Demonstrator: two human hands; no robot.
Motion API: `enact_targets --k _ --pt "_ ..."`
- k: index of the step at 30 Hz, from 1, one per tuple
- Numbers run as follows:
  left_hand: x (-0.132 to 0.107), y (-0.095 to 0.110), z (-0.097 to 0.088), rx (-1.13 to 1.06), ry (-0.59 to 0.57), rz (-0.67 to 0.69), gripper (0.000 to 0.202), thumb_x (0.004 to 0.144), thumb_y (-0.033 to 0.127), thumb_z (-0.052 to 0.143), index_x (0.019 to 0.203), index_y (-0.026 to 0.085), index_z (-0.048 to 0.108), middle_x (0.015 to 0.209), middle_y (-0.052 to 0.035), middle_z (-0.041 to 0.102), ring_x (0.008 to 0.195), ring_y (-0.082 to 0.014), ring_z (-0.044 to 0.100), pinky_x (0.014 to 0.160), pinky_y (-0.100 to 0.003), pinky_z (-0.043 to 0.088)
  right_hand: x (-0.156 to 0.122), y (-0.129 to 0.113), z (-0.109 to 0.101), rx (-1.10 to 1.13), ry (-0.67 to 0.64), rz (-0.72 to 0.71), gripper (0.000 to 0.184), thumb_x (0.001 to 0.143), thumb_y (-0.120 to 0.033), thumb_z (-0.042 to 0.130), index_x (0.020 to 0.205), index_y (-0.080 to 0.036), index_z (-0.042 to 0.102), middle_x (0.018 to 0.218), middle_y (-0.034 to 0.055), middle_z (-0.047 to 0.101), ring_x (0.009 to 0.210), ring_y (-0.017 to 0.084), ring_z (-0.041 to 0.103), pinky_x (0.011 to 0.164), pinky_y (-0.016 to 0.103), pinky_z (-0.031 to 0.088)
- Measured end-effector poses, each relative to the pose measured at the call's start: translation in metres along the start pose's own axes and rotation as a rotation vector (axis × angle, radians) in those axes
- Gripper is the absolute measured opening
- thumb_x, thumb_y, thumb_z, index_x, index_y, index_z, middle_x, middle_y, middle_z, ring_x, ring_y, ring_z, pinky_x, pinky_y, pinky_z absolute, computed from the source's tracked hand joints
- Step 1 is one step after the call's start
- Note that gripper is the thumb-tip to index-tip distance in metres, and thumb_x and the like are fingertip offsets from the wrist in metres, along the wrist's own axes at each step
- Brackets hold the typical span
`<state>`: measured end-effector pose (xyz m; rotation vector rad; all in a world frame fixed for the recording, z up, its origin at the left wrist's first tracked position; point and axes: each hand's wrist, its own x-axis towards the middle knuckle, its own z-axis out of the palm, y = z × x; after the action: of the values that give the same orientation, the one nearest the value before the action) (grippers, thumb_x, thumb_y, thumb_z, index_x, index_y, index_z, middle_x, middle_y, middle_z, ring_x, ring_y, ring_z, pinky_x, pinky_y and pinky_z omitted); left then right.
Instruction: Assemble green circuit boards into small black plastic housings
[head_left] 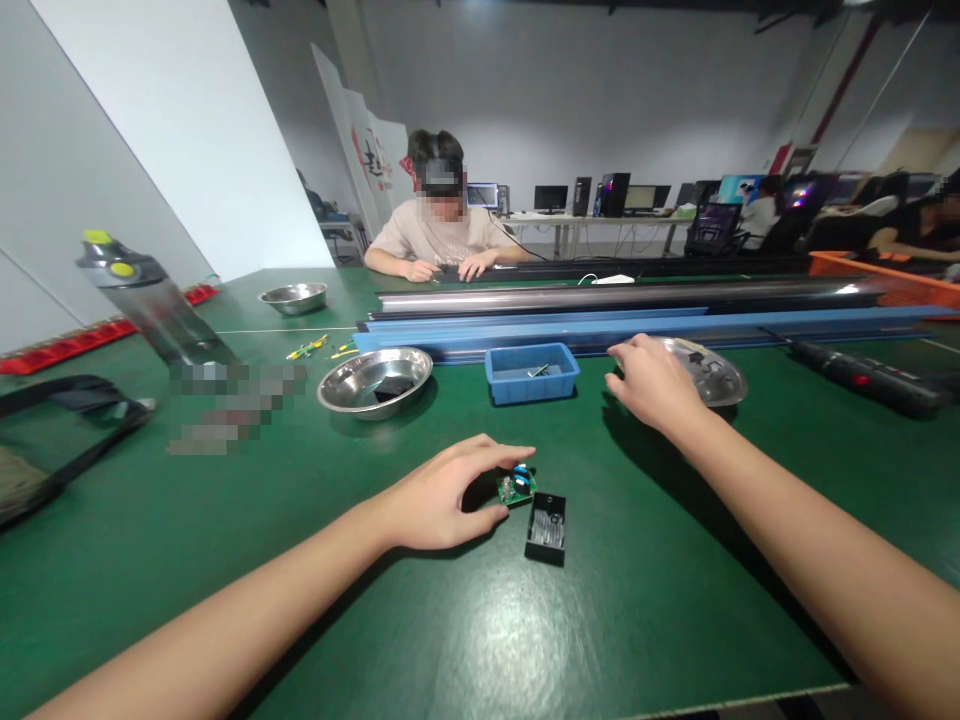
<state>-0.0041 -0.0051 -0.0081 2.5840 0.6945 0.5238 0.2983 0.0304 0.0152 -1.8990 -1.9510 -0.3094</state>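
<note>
Left hand (442,495): we note it resting on the green worktop (225,520) near the front edge, approx. centre; thumb and fingers closed on a small green circuit board (516,486), pinched from the board's left side.
Circuit board: low to the worktop under the left fingertips; blue component on top; we cannot tell if it is lifted or resting.
Black casing (546,526): small open box, lies on the worktop just beside the board, to its right and slightly nearer the front edge; not touched by either hand.
Right hand (656,385): reached out towards the back of the worktop, palm down, fingers curled at the near rim of a metal dish (712,372); whether it grips anything, we cannot tell, fingertips hidden.
Blue tray (531,372): mid-worktop, between the two dishes, holds small metal parts; just left of the right hand.
Second metal dish (375,381): left of the tray, dark item inside.
Long blue rails (637,330): run across the worktop behind tray and dishes.
Power screwdriver (862,375): black/red, lies towards the right edge.
Water bottle (150,300): tilted, towards the left edge.
Other person (442,235): seated at the far edge, both hands on the worktop.
</note>
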Motion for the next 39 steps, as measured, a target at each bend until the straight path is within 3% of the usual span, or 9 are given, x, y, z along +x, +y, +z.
enact_targets --k 6,12,16,20,24,27,32,35,39 --pt "0.000 -0.005 -0.002 -0.013 0.014 0.029 0.059 0.081 0.023 0.069 0.137 0.022 0.052 0.122 -0.0098 0.066 0.110 -0.0245 0.063 0.098 -0.041 0.051 -0.001 0.014 0.002 -0.141 -0.287 0.176 0.024 0.083 -0.011 0.063 0.103 -0.012 0.075 0.100 0.0234 0.071 0.088 0.034 0.072 0.074 0.041 0.053" --pt "0.002 -0.016 -0.008 -0.021 0.134 -0.016 0.033 0.089 0.031 0.061 0.119 0.018 0.062 0.105 -0.0086 0.070 0.096 -0.0215 0.066 0.090 -0.037 0.053 0.001 0.010 -0.004 -0.149 -0.253 0.156 0.029 0.084 -0.007 0.055 0.103 -0.014 0.076 0.103 0.0218 0.071 0.093 0.034 0.071 0.076 0.040 0.051" --pt "0.001 -0.022 -0.010 -0.068 0.238 -0.126 0.027 0.090 0.033 0.059 0.111 0.018 0.066 0.094 -0.0068 0.072 0.086 -0.0197 0.067 0.081 -0.032 0.054 -0.005 -0.004 -0.017 -0.190 -0.118 -0.014 0.023 0.084 -0.011 0.056 0.095 -0.018 0.075 0.102 0.0160 0.070 0.084 0.029 0.069 0.068 0.035 0.048" --pt "0.002 -0.026 -0.011 -0.198 0.335 -0.260 0.028 0.091 0.040 0.060 0.107 0.018 0.067 0.090 -0.0052 0.072 0.083 -0.0198 0.068 0.078 -0.032 0.054 -0.014 -0.021 -0.022 -0.178 -0.003 -0.319 0.023 0.088 -0.010 0.054 0.094 -0.018 0.074 0.097 0.0109 0.069 0.084 0.024 0.064 0.062 0.032 0.041" --pt "0.005 -0.030 -0.010 -0.500 0.425 -0.361 0.040 0.089 0.046 0.063 0.114 0.016 0.061 0.091 -0.0064 0.073 0.081 -0.0185 0.068 0.073 -0.030 0.054 -0.025 -0.035 -0.016 -0.094 0.105 -0.672 0.021 0.089 -0.007 0.055 0.095 -0.018 0.073 0.090 0.0079 0.068 0.079 0.020 0.056 0.068 0.033 0.037" --pt "0.006 -0.032 -0.009 -0.789 0.465 -0.408 0.050 0.086 0.048 0.068 0.122 0.015 0.056 0.089 -0.0066 0.074 0.076 -0.0155 0.068 0.066 -0.025 0.054 -0.034 -0.046 -0.008 0.004 0.165 -0.843 0.022 0.093 -0.008 0.052 0.092 -0.018 0.071 0.087 0.0057 0.068 0.078 0.019 0.052 0.067 0.033 0.033" --pt "0.007 -0.029 -0.004 -1.109 0.485 -0.457 0.037 0.080 0.039 0.075 0.102 0.013 0.062 0.080 -0.0052 0.073 0.066 -0.0142 0.068 0.061 -0.023 0.056 -0.047 -0.059 0.000 0.100 0.197 -0.962 0.023 0.098 -0.012 0.050 0.091 -0.019 0.071 0.085 0.0056 0.067 0.078 0.019 0.050 0.068 0.032 0.033" --pt "0.007 -0.028 -0.003 -1.134 0.534 -0.455 0.032 0.076 0.028 0.075 0.100 0.012 0.063 0.082 -0.0059 0.073 0.066 -0.0149 0.069 0.060 -0.024 0.057 -0.048 -0.059 0.001 0.178 0.171 -0.951 0.022 0.094 -0.011 0.052 0.093 -0.020 0.072 0.088 0.0063 0.068 0.079 0.019 0.053 0.068 0.032 0.035" --pt "0.009 -0.028 -0.002 -1.143 0.595 -0.465 0.037 0.073 0.022 0.070 0.107 0.012 0.062 0.081 -0.0051 0.073 0.064 -0.0167 0.071 0.059 -0.026 0.059 -0.047 -0.052 -0.001 0.420 0.076 -0.900 0.021 0.091 -0.030 0.061 0.104 -0.016 0.070 0.098 0.0105 0.067 0.086 0.022 0.058 0.077 0.036 0.045"
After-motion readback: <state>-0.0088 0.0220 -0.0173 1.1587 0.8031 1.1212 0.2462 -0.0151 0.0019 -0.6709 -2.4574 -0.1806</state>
